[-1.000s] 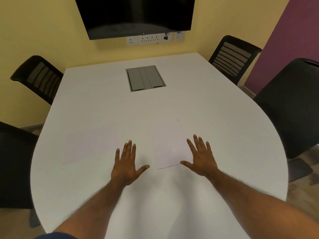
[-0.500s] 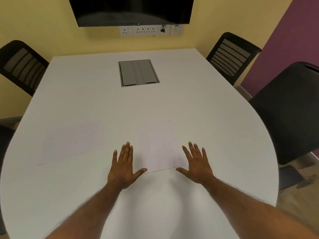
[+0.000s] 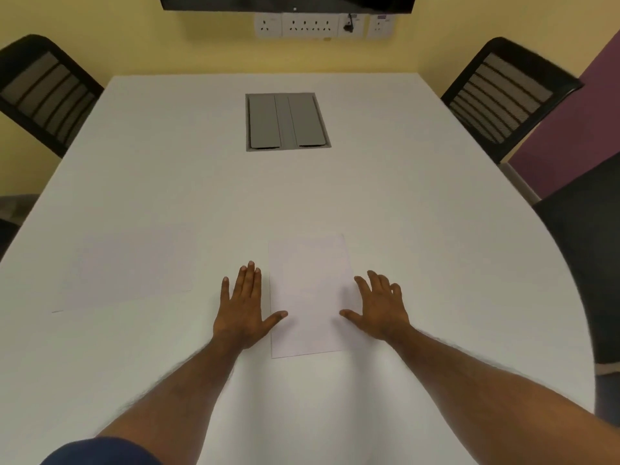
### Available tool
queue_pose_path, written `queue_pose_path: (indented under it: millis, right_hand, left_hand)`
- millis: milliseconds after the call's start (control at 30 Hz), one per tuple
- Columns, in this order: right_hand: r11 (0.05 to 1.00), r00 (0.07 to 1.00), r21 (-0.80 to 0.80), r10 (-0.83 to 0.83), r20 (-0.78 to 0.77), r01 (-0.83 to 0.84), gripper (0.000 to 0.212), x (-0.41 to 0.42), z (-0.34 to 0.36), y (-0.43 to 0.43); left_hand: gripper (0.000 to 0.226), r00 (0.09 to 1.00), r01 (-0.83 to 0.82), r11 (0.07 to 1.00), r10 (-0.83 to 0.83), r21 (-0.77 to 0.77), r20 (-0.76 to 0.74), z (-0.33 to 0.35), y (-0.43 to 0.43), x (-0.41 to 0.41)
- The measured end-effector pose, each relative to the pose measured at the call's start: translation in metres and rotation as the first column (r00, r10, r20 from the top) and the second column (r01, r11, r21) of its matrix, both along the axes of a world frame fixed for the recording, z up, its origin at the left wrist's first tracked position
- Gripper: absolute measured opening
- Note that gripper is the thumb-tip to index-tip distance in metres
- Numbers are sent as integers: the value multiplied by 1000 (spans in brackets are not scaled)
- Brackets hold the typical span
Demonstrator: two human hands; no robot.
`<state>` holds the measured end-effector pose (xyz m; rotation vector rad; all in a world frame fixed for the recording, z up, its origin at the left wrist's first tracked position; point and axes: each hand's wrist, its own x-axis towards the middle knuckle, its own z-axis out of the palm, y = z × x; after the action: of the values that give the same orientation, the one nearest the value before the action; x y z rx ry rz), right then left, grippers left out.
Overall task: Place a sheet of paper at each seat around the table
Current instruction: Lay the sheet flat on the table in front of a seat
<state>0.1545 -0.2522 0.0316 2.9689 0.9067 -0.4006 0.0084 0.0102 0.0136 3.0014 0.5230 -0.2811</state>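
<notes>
A white sheet of paper point(image 3: 310, 293) lies flat on the white table point(image 3: 335, 196) in front of me. My left hand point(image 3: 243, 308) rests palm down at the sheet's left edge, its thumb tip on the paper. My right hand point(image 3: 380, 308) lies spread at the sheet's right edge, thumb and fingers touching it. Neither hand grips anything. A second, faint sheet point(image 3: 134, 273) lies flat to the left, apart from both hands.
A grey cable hatch point(image 3: 287, 120) is set into the table's middle. Black mesh chairs stand at the far left point(image 3: 43, 92) and far right point(image 3: 506, 99); another dark chair point(image 3: 590, 246) sits close on the right. A screen and wall sockets point(image 3: 322, 25) are on the yellow wall.
The view has swung and now faces the table squarely. The sheet has turned straight and sits centred between my hands, which stay flat at its edges.
</notes>
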Motion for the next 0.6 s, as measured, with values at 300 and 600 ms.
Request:
queue_pose_path:
  millis: [300,600]
  right_hand:
    - [999,995,-33,30,-92,-33,93,40,-32,14]
    - [1000,995,6,-1,-100,2,79,50,-37,16]
  left_hand:
    - [116,989,-19,994,4,-104,-147,-36,-7,25]
    - [114,976,-61,995,43,-76,-214,-38,-18,28]
